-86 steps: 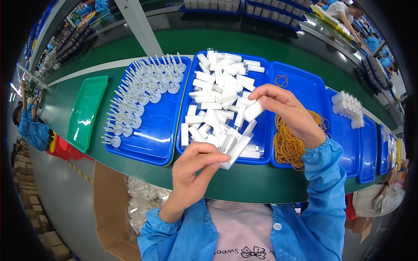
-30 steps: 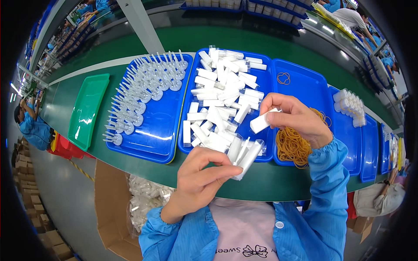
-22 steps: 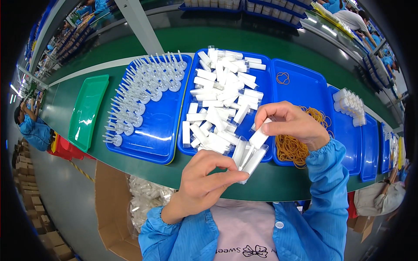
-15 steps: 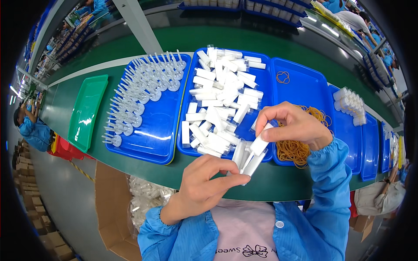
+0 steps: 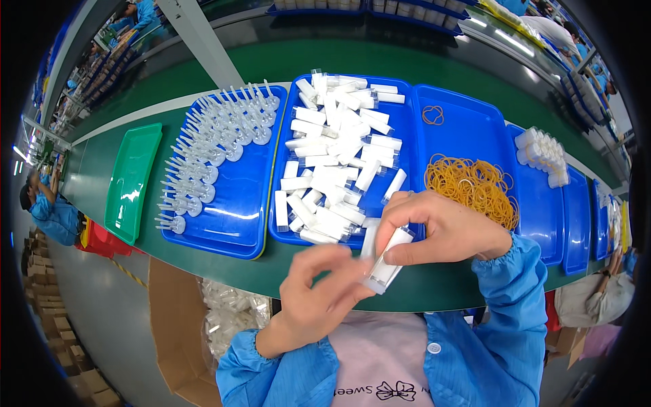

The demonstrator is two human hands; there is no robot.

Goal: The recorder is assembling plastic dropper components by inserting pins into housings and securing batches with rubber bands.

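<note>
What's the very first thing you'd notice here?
Two hands at the near table edge: the right hand and the blurred left hand hold a bundle of white tubes. Behind, a blue tray holds many loose tubes, and an orange heap of rubber bands lies to its right.

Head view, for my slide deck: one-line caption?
Both hands grip white tubes before blue trays.
</note>
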